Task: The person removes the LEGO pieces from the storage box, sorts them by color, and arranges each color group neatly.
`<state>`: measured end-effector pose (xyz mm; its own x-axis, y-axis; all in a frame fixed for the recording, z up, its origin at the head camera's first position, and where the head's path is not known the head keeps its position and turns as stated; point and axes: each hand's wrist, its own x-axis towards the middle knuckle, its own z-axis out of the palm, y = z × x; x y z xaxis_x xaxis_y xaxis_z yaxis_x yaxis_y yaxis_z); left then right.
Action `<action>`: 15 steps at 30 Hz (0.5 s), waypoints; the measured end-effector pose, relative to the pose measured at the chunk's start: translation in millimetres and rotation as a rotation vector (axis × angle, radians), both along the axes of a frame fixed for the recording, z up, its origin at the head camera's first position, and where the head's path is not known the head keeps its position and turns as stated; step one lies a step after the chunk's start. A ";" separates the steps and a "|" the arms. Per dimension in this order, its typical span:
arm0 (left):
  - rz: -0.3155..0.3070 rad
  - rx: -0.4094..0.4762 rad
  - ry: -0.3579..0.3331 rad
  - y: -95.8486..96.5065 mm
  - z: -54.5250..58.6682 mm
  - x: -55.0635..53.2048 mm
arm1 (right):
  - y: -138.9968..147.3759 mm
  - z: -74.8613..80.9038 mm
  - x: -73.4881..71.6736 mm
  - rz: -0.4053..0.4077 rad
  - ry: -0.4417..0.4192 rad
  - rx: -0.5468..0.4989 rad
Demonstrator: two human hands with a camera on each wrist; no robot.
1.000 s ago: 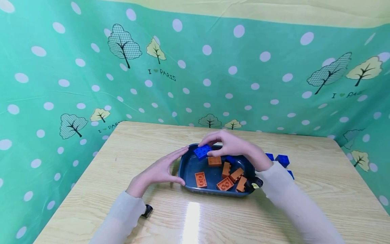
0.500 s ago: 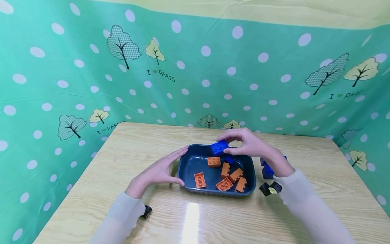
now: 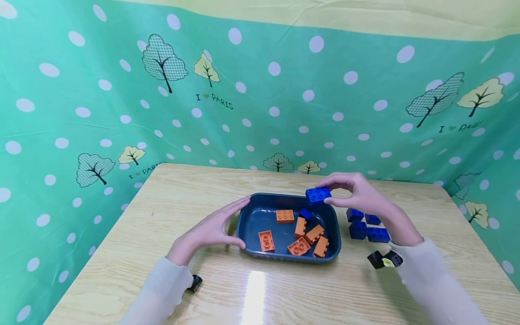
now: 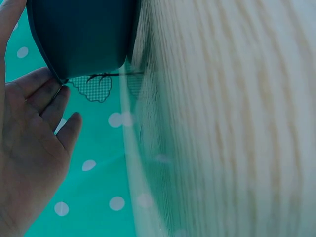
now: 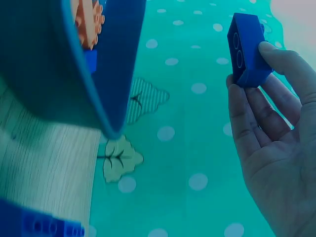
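In the head view my right hand (image 3: 356,194) pinches a blue toy brick (image 3: 318,195) between thumb and fingers, above the back right rim of a dark blue bin (image 3: 252,225). The right wrist view shows the brick (image 5: 249,47) gripped near one end, its hollow underside partly visible. My left hand (image 3: 213,228) spans the bin's left end with fingers stretched out, thumb by the front corner and fingertips by the back one. In the left wrist view those fingertips touch the bin's rim. Inside the bin lie several orange bricks (image 3: 285,216) and one blue brick (image 3: 305,214).
Right of the bin, several blue bricks (image 3: 358,230) stand grouped on the wooden table (image 3: 300,293), partly behind my right forearm. A black wrist camera (image 3: 383,259) hangs at the right sleeve. Green dotted cloth (image 3: 227,144) rises behind the table.
My right hand has carried the blue brick rightward and a little up, from over the bin's left part to its back right rim. The left hand stays in place.
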<state>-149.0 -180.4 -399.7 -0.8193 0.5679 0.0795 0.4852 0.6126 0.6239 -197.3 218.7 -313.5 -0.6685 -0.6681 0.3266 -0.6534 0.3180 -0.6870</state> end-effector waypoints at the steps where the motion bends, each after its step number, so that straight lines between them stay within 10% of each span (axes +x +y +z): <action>1: 0.001 0.001 -0.001 0.0 0.0 0.1 | 3.7 -0.3 0.6 -0.007 0.000 -0.004; 15: 0.006 -0.007 0.000 0.9 -0.3 0.3 | 50.4 -8.7 12.3 -0.122 0.035 -0.034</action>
